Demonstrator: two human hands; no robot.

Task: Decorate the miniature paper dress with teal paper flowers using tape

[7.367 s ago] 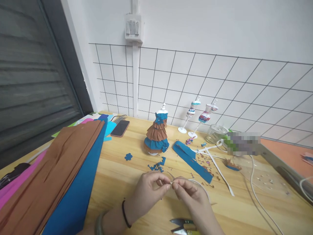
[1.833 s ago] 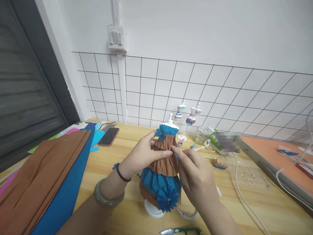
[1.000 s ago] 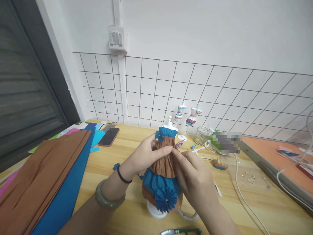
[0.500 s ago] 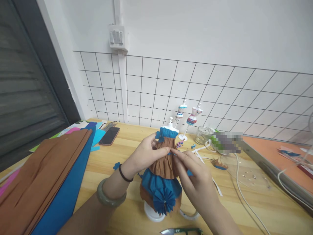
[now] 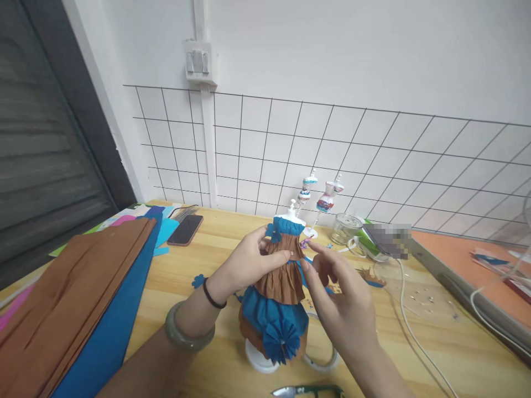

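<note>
At the near edge, a pair of snips [image 5: 305, 390] was cut off by the frame on the wooden table [image 5: 226, 378]. Just beyond, a white ring [image 5: 324, 367] was seen beside the round white base [image 5: 259, 359] of the figure. The blue-and-brown paper dress [image 5: 280, 282] on that figure was held roughly upright between the two hands. Its waist was grasped by the left hand [image 5: 249, 262], the thumb laid across the front and the other fingers partly hidden behind. By the right hand [image 5: 348, 293] nothing was seen to be gripped: thumb and forefinger were parted at the dress's right edge, and whether the thumb touched it could not be told.

Beside the left wrist, a blue paper flower [image 5: 199, 281] was left on the wood. The room was bounded on the left by stacked brown paper [image 5: 83, 293] and on the right by a white cable [image 5: 401, 293]. Farther back, a phone [image 5: 186, 230] and a glass jar [image 5: 347, 228] were placed, with a wire grid [image 5: 271, 98] set along the wall behind.
</note>
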